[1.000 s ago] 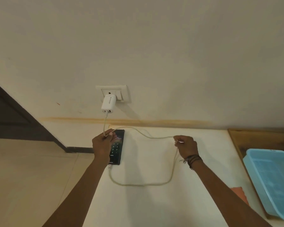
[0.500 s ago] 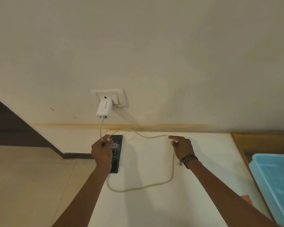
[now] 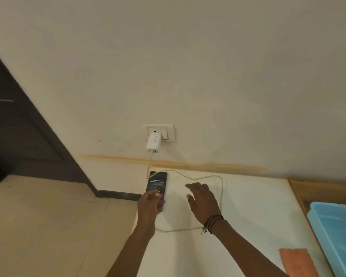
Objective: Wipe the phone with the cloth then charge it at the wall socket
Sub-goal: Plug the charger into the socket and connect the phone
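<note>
The black phone (image 3: 156, 184) lies flat on the white table (image 3: 248, 206) near its left edge, screen lit. A white charger (image 3: 153, 144) sits in the wall socket (image 3: 158, 131), and its pale cable (image 3: 221, 193) loops over the table back toward the phone's near end. My left hand (image 3: 150, 205) hovers over the phone's lower end, fingers loosely bent, holding nothing. My right hand (image 3: 203, 200) is spread open above the table just right of the phone, inside the cable loop. The orange cloth (image 3: 296, 262) lies at the lower right.
A light blue plastic tray (image 3: 336, 236) stands at the right on a wooden surface (image 3: 324, 190). The table's left edge drops to a tiled floor (image 3: 48, 226). A dark door or cabinet (image 3: 18, 126) is at the far left.
Both hands have let go of the cable and pulled back toward me. The right hand moved left, closer to the phone. The cable now lies loose on the table.
</note>
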